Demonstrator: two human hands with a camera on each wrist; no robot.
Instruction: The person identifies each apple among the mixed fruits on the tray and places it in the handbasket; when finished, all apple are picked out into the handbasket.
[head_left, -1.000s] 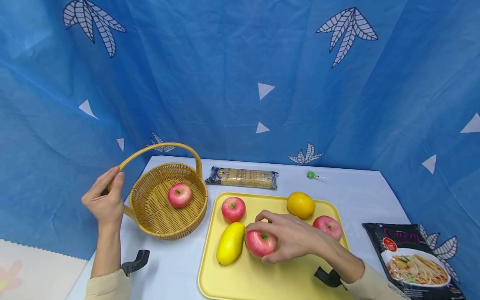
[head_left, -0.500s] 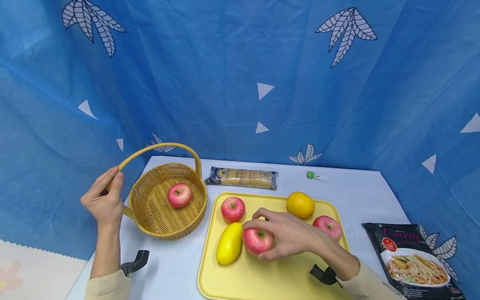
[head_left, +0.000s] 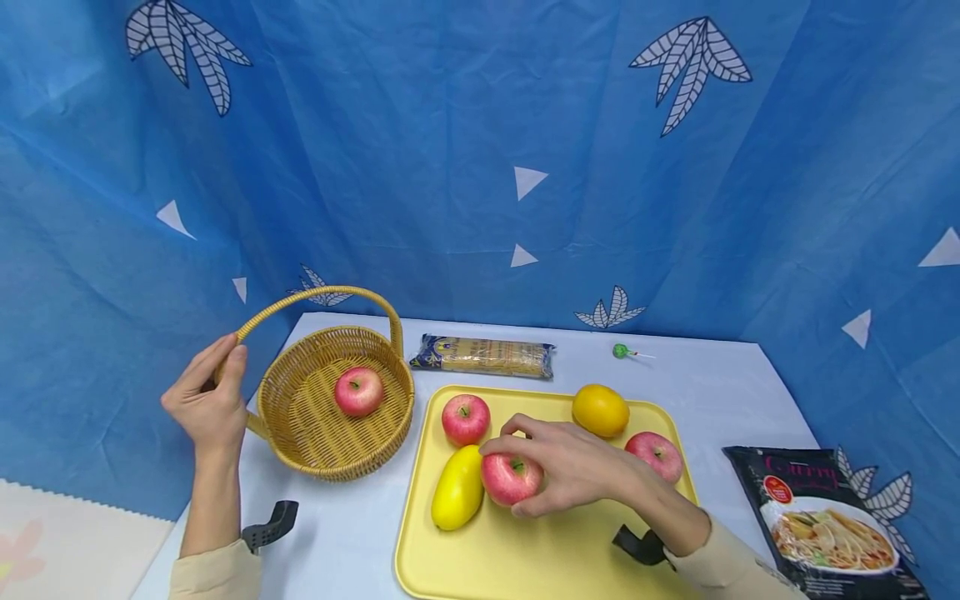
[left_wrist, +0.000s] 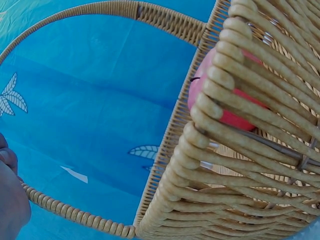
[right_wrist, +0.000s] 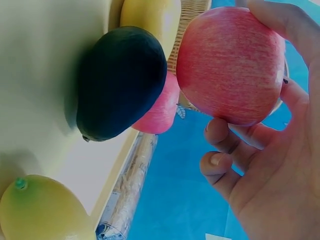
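My left hand pinches the raised handle of a round wicker basket. Inside the basket lies one red apple. Over a yellow tray, my right hand grips another red apple between thumb and fingers; the right wrist view shows it raised off the tray. Just left of it is a long yellow fruit, like a mango. A dark oval fruit lies on the tray, hidden from the head view by the right hand.
Also on the tray are a lemon and two more apples, one at back left, one at right. Behind stand a noodle pack and a green lollipop. A black curry packet lies at right.
My right hand has shifted slightly left with the apple, nearer to the long yellow fruit. The left hand and basket stay in place.
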